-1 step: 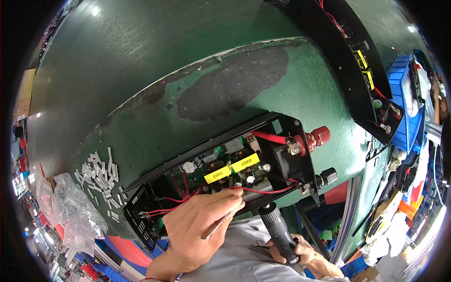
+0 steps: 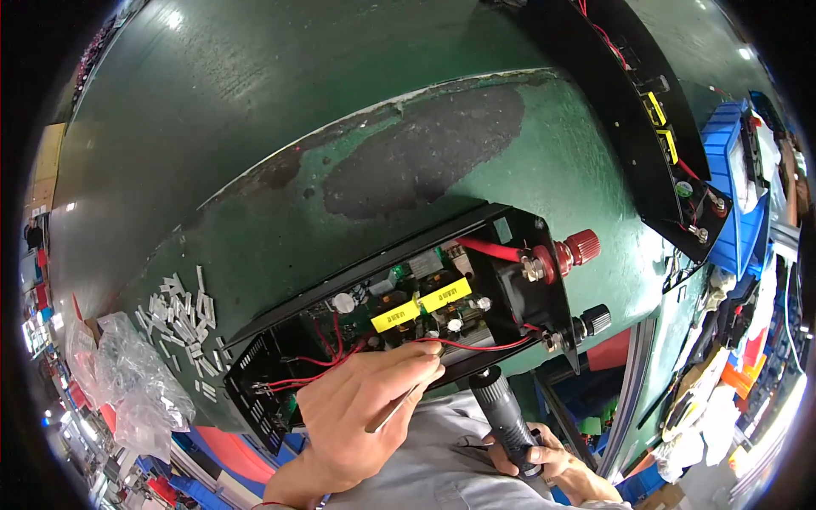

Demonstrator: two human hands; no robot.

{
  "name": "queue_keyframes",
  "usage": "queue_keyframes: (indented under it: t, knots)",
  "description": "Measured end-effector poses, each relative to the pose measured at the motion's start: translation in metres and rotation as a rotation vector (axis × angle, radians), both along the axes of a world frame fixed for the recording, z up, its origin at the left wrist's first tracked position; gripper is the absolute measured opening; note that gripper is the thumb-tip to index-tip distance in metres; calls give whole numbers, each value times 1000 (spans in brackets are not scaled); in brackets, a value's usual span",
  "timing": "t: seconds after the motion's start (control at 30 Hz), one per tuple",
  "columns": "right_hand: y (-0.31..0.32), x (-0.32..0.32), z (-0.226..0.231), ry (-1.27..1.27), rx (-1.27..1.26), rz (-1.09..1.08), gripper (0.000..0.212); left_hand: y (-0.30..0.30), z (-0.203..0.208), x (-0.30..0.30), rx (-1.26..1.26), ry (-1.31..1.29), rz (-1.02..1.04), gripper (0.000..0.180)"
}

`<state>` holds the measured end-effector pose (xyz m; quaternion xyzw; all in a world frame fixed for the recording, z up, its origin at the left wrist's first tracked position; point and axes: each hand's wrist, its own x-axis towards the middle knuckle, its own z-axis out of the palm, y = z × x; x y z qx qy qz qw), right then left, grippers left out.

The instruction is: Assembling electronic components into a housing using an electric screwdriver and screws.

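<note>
One black metal box (image 2: 552,310) sits open-topped on the green surface (image 2: 586,170), right in front of the person, its long side slanting up to the right. Inside, the circuit board (image 2: 425,265) is in place with two yellow labels (image 2: 446,294) showing. On the right end panel, a red knob (image 2: 583,246) and a black knob (image 2: 597,320) are mounted; a thick red wire (image 2: 489,248) reaches the red one's nut, and a thin red wire (image 2: 484,347) runs toward the black one. So most parts look fitted, while the wiring seems unfinished and no cover is on; whether every joint is secure cannot be told.

The left hand (image 2: 365,408) is curled around a thin metal tool (image 2: 393,411), fingertips by the thin wire; whether they pinch it is unclear. The right hand (image 2: 548,455) grips a black tube-shaped tool (image 2: 506,416), its end near the box's edge.

Farther left lie small clear pieces (image 2: 183,314) and a plastic bag (image 2: 136,374). At upper right stands a second black box (image 2: 629,144), beside a blue bin (image 2: 722,149).
</note>
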<state>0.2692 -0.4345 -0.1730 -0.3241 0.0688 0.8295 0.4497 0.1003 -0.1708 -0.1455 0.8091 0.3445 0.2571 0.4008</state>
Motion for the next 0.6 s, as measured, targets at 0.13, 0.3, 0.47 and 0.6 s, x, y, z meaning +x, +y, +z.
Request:
queue_keyframes:
  t: [0.13,0.3,0.47,0.6]
  knots:
    - [8,-1,7,-108,-58,22,80,-3,9,-5,43,36,4,37]
    - [12,-4,13,-375,-130,140,78,-3,13,-7,-55,42,-30,31]
    - [3,-15,2,-457,-51,0,59,-3,3,-6,9,-14,-17,33]
    - [3,-12,-5,-406,9,103,97,-7,8,-3,-36,-16,54,21]
